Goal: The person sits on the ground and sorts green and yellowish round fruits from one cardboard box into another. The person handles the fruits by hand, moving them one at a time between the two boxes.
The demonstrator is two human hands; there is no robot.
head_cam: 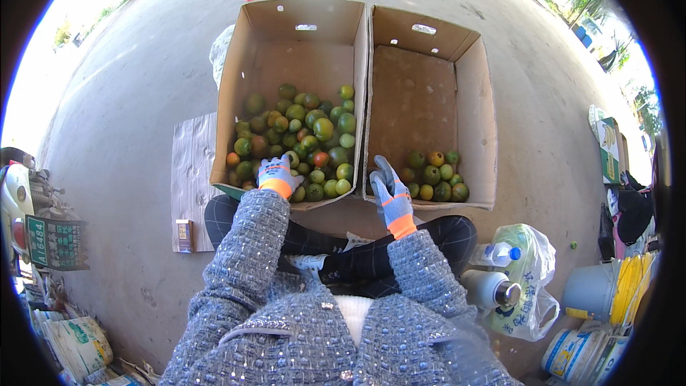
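Two cardboard boxes stand side by side before me. The left box [228,118] holds many green tomatoes [323,128], some turning orange or red. Inside its near edge my left hand [276,172], in a grey glove with an orange cuff, rests on the tomatoes; its fingertips are hidden, so I cannot tell whether it grips one. My right hand [391,193], gloved alike, is at the near left corner of the right box [477,96]. Its fingers are extended and slightly apart, with no tomato visible in them. Several tomatoes [432,175] lie along that box's near side, right of the hand.
A flat cardboard sheet [194,171] with a small box [184,236] lies at left, near a parked motorbike [19,193]. At right are a water bottle [496,254], a white flask [485,288], a plastic bag [528,279] and buckets [589,289]. My crossed legs adjoin the boxes.
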